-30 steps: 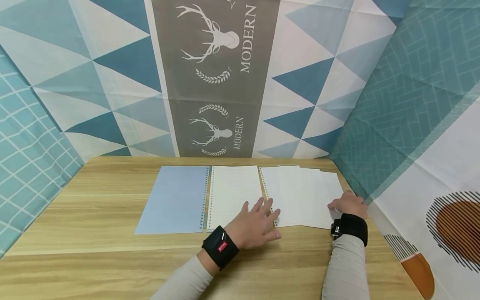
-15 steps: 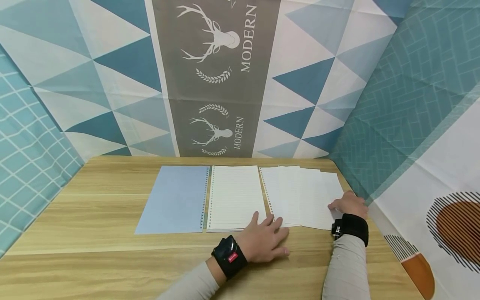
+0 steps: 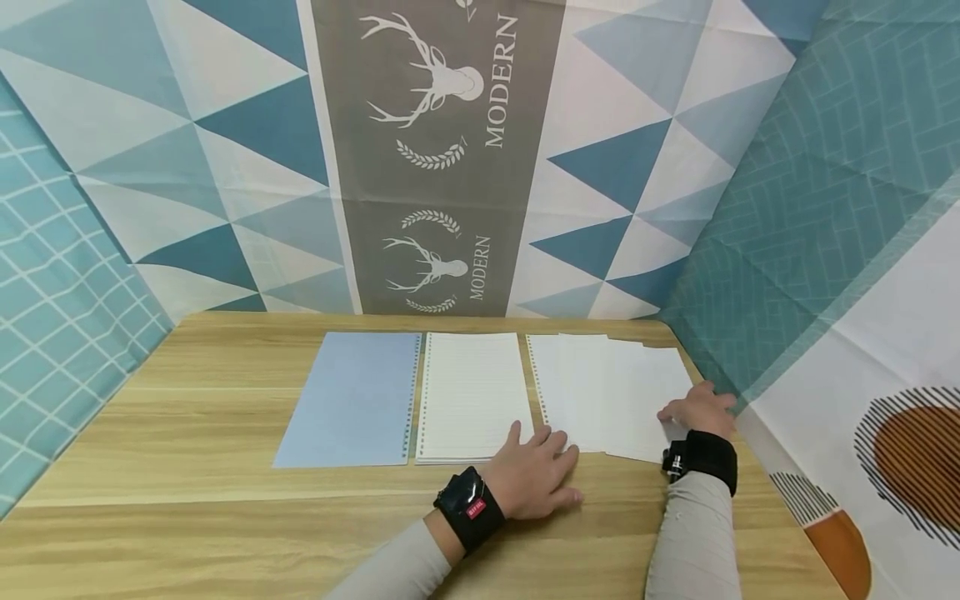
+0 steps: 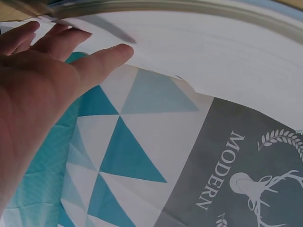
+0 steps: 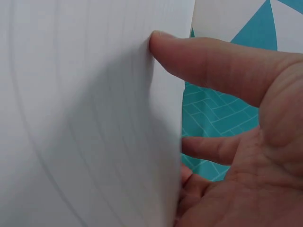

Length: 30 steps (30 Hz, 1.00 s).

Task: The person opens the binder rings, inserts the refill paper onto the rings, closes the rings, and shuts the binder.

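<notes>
Loosely fanned, white papers (image 3: 588, 392) lie between the left hand (image 3: 531, 475), fingers spread, and the right hand (image 3: 699, 410), pinching their edge.

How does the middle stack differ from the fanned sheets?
The middle stack looks squared up; the fanned sheets overlap in a sideways spread. The right hand pinches the fanned sheets' right edge, not the middle stack. Both are ruled, punched along the left edge.
</notes>
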Motion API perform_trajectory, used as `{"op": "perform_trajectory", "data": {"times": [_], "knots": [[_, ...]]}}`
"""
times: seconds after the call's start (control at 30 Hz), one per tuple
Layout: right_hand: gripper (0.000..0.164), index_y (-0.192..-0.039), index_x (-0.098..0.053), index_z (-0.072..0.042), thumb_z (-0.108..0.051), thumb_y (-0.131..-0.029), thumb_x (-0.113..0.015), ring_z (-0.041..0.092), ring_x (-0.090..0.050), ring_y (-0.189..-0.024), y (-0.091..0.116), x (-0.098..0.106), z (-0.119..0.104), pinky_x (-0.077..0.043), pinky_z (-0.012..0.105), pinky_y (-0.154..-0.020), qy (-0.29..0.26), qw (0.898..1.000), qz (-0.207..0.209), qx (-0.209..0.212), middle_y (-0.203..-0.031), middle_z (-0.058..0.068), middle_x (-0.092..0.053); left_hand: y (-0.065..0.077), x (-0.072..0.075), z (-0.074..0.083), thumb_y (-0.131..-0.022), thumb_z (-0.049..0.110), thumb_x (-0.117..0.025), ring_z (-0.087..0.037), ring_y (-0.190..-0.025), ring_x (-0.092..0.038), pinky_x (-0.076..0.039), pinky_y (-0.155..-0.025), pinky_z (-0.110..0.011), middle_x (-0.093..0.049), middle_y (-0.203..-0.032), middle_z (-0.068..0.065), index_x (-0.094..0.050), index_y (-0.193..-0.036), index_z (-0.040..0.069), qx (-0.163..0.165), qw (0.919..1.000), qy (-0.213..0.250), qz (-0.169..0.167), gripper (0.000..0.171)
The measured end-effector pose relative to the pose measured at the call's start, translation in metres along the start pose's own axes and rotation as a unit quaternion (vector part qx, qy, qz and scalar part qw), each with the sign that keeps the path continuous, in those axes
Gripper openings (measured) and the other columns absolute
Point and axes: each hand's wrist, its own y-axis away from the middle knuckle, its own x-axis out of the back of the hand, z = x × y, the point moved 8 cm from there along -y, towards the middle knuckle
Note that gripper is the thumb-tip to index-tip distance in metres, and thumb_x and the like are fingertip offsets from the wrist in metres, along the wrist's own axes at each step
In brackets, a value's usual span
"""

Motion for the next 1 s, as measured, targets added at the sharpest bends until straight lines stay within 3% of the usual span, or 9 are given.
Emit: {"op": "perform_trajectory", "data": {"times": [0.1,0.3,0.4,0.67,0.87,1.0], "knots": [[0.09,-0.145,-0.014,0.023,-0.02,-0.086,-0.067,0.069,-0.036,-0.122,-0.003,0.0,0.0,-0.041,0.07,-0.099,-0.005,1.0,0.003,0.012,-0.133,0.053,-0.02,-0.003,-0.002,-0.001,-0.102,0.067,-0.034,-0.022,-0.143,-0.047,-0.041,-0.113,-0.06,-0.05,-0.148,0.002,-0.049,-0.148,0.022,0.005,1.0,-0.002,-0.001,0.066],[0.06,-0.13,-0.034,0.027,-0.015,-0.091,-0.05,0.065,-0.048,-0.115,-0.011,0.006,0.0,-0.045,0.065,-0.096,0.008,0.998,0.025,0.055,-0.125,0.051,-0.045,-0.005,-0.005,-0.003,-0.102,0.066,-0.035,-0.021,-0.145,-0.044,-0.04,-0.114,-0.058,-0.047,-0.151,0.002,-0.046,-0.151,0.019,0.014,0.9999,-0.011,0.0,0.069],[0.052,-0.126,-0.04,0.025,-0.013,-0.092,-0.043,0.061,-0.053,-0.11,-0.012,0.008,0.001,-0.048,0.063,-0.092,-0.001,0.997,0.041,0.064,-0.123,0.049,-0.05,-0.005,-0.006,-0.003,-0.102,0.066,-0.036,-0.02,-0.144,-0.044,-0.041,-0.113,-0.058,-0.047,-0.151,0.003,-0.048,-0.15,0.018,0.016,0.9998,-0.015,0.003,0.069],[0.047,-0.126,-0.046,0.022,-0.009,-0.091,-0.041,0.059,-0.057,-0.107,-0.006,0.018,-0.003,-0.049,0.063,-0.088,-0.031,0.993,0.09,0.07,-0.124,0.046,-0.053,-0.005,-0.004,-0.002,-0.102,0.065,-0.037,-0.021,-0.142,-0.045,-0.043,-0.111,-0.06,-0.048,-0.147,0.003,-0.049,-0.147,0.023,0.019,0.9996,-0.019,0.003,0.063],[0.054,-0.141,-0.045,0.014,-0.01,-0.093,-0.038,0.058,-0.052,-0.12,-0.003,0.023,-0.006,-0.047,0.065,-0.096,-0.044,0.993,0.084,0.065,-0.138,0.041,-0.049,-0.005,-0.003,-0.001,-0.102,0.065,-0.038,-0.022,-0.14,-0.046,-0.044,-0.11,-0.06,-0.049,-0.143,0.002,-0.05,-0.144,0.028,0.02,0.9996,-0.02,0.006,0.058],[0.05,-0.136,-0.05,0.014,-0.009,-0.093,-0.037,0.057,-0.054,-0.117,-0.003,0.024,-0.009,-0.047,0.064,-0.095,-0.043,0.992,0.08,0.083,-0.136,0.04,-0.051,-0.005,-0.003,0.0,-0.101,0.066,-0.039,-0.022,-0.14,-0.046,-0.043,-0.109,-0.06,-0.049,-0.142,0.003,-0.05,-0.142,0.03,0.02,0.9996,-0.02,0.005,0.055]]}}
